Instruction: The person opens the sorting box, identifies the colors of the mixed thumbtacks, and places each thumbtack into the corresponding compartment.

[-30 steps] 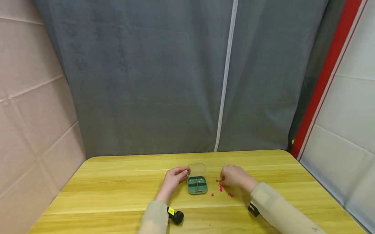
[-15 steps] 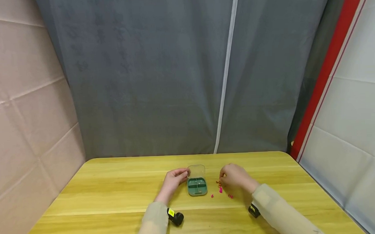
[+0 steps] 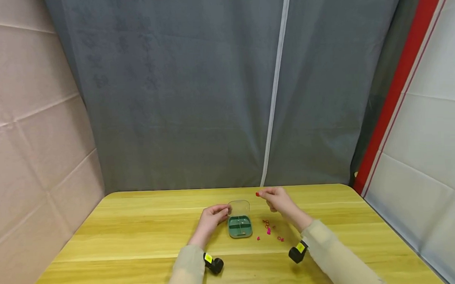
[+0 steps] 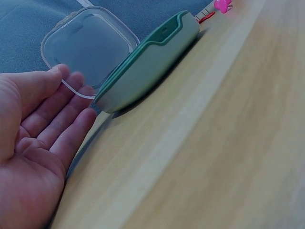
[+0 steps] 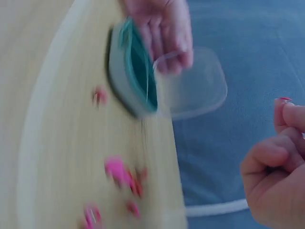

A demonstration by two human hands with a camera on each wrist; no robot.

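Left hand (image 3: 211,215) props the green box's (image 3: 239,226) clear lid (image 3: 239,207) open with relaxed fingers while right hand (image 3: 276,200) pinches a red bead (image 3: 257,194) above it.

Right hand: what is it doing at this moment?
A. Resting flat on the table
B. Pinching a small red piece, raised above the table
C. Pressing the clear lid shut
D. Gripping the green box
B: in the head view the right hand is lifted beyond the loose pieces, with a small red piece at its fingertips, apart from the green box.
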